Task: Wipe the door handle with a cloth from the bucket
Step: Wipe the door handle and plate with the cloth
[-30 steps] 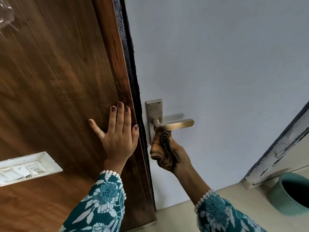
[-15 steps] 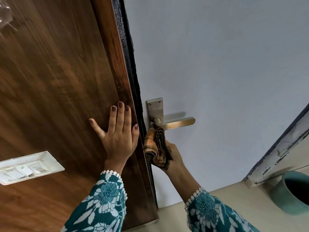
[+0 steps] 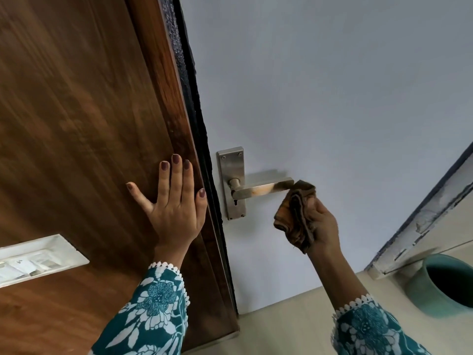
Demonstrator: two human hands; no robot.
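A metal lever door handle (image 3: 261,188) on a steel backplate (image 3: 232,175) sticks out from the white door face. My right hand (image 3: 321,224) is shut on a bunched orange-brown cloth (image 3: 297,213), and the cloth's top touches the lever's free right end. My left hand (image 3: 174,201) lies flat with fingers spread on the brown wooden surface (image 3: 76,124) just left of the door edge. A teal bucket (image 3: 440,285) stands on the floor at the lower right.
A white switch plate (image 3: 33,260) is set into the wooden surface at the lower left. A worn white door frame (image 3: 422,221) slants down at the right above the bucket. Pale floor (image 3: 281,326) runs along the bottom.
My right hand has slid the cloth from the base of the lever, near the backplate, out to the right to its free end. My left hand has stayed flat on the wood.
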